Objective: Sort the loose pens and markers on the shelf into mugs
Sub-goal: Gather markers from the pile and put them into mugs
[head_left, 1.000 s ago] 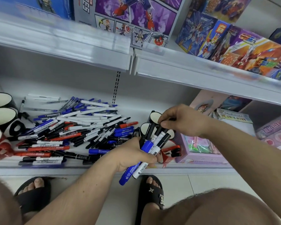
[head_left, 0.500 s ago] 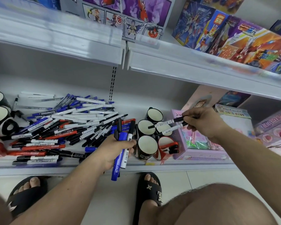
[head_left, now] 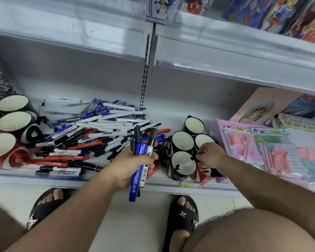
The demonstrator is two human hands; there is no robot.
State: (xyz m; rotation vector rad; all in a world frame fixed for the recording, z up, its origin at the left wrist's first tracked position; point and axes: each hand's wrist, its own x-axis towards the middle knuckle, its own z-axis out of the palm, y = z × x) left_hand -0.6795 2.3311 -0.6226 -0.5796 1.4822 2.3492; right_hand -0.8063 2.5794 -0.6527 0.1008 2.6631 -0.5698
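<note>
Nearest to the camera are two feet in black sandals (head_left: pixel 185 218) on the pale floor, just under the front edge of the shelf (head_left: pixel 80 180). Above them, the left hand (head_left: pixel 133 164) is closed around a bundle of markers (head_left: pixel 141 160), a thick blue one and some black-and-white ones, which stand upright in the fist. To the right, the right hand (head_left: pixel 210 154) pinches the end of a black-and-white marker (head_left: pixel 186 163) with its fingertips; the other end of this marker lies inside the front black mug (head_left: pixel 182 166). This mug stands in a group with three more black mugs (head_left: pixel 183 141) behind it and a red mug (head_left: pixel 201 174) beside it, partly hidden under the wrist. A big heap of loose pens and markers (head_left: pixel 98 131), blue, black, red and white, covers the middle of the shelf. At the left end stand more mugs (head_left: pixel 13 122), black and red. At the right lies a pink toy pack (head_left: pixel 253 148). On the upper shelf there are colourful boxes (head_left: pixel 280 13).
</note>
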